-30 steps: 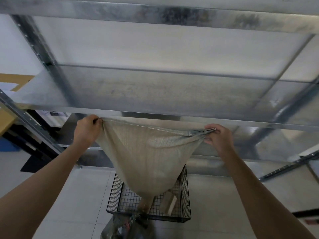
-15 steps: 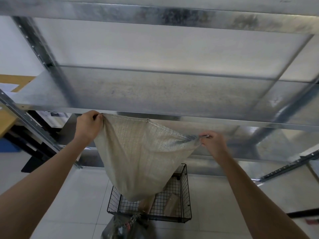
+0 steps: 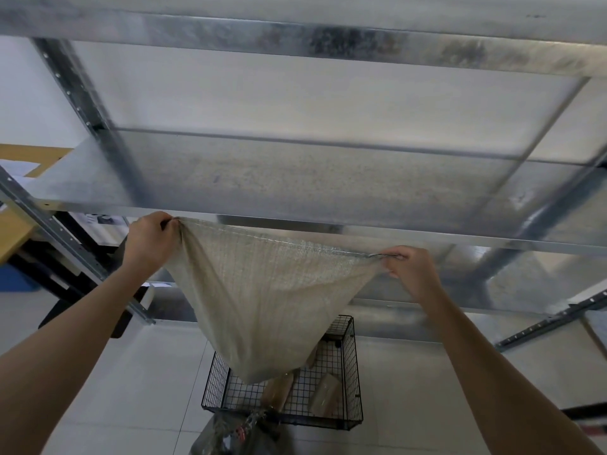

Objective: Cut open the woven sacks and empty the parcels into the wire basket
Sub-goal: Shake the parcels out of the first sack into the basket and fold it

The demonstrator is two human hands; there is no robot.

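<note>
1. The woven sack hangs in the air, stretched by its two upper corners between both hands. Its lower end sags to a point over the wire basket.
2. The left hand grips one corner in a closed fist, bunching the cloth. The right hand, held lower, pinches the other corner between curled fingers and thumb.
3. The wire basket stands on the tiled floor, in front of the shelving.
4. Two brown parcels lie on the basket's bottom, one under the sack's tip and the other nearer the right wall.
5. A galvanised metal shelf spans above the hands.
6. A crumpled grey plastic bag lies just before the basket's near wall.
</note>
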